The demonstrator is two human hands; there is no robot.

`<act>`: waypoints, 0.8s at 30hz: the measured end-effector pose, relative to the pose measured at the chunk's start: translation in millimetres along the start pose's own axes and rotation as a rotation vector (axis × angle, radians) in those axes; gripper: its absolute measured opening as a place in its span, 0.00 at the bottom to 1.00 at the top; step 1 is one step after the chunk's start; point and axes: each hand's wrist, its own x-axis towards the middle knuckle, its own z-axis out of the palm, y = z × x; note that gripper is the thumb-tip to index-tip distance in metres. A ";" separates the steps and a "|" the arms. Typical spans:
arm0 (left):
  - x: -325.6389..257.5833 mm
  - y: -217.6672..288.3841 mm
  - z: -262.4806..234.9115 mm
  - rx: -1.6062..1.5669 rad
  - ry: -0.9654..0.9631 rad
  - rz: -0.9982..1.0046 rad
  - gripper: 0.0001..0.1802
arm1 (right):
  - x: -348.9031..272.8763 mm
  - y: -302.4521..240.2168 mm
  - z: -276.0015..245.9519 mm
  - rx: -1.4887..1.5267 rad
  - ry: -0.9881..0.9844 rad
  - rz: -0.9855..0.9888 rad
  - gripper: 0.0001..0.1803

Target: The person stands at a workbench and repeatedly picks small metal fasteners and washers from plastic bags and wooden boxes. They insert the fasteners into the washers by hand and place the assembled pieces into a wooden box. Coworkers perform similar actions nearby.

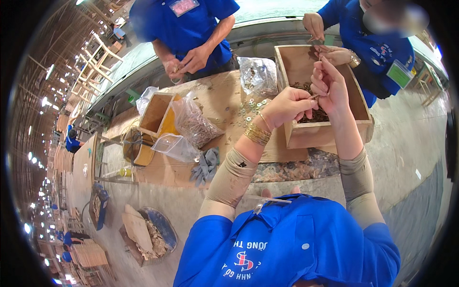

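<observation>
Taking the wooden box (325, 129) at the middle right as the landmark, and going from left to right: far to its left on the tabletop (220, 95) stands a smaller open wooden tray (155, 114), with two clear plastic bags (191, 125) of small hardware leaning just beside it and a pair of grey gloves (205, 165) lying nearer the person. Between the bags and the box a scatter of loose washers (248, 109) lies on the bare wood, and another bag (258, 74) sits against the box's left wall.

The left hand (287, 106) hovers over the box's left wall, its grip closed on a small metal piece (313, 96), thin like a screw, pinched between thumb and fingers. The right hand (330, 85) is just beside it, over the heap of dark screws (313, 112) inside the box, fingertips drawn together at the same piece; whether it pinches a washer of its own is too small to tell.

Beyond the box, two co-workers in blue handle parts of their own, one with a hand at the box's far rim.

What could go wrong, in my judgement: the piece is tiny and held only at the fingertips, so a slip would drop it back into the heap or among the washers, where it would be slow to find again. The co-worker's hand close by could also knock against these hands.
</observation>
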 end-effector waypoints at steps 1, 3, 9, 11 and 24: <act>-5.6 -3.5 -3.1 -0.063 0.050 0.018 0.12 | 2.9 6.0 14.7 -0.015 0.146 -0.031 0.14; -14.2 -4.3 -9.9 -0.232 0.148 0.055 0.10 | 6.8 17.3 48.9 -0.058 0.455 -0.098 0.13; -25.6 -9.9 -19.7 -0.333 0.270 -0.007 0.14 | 5.9 69.3 38.1 -0.440 0.325 -0.061 0.09; -28.3 -14.0 -32.0 -0.470 0.259 -0.053 0.19 | 9.9 82.2 39.2 -0.504 0.305 -0.050 0.09; -72.2 -46.6 -70.5 -0.551 0.195 0.065 0.13 | 9.4 101.3 36.5 -0.815 -0.021 0.259 0.12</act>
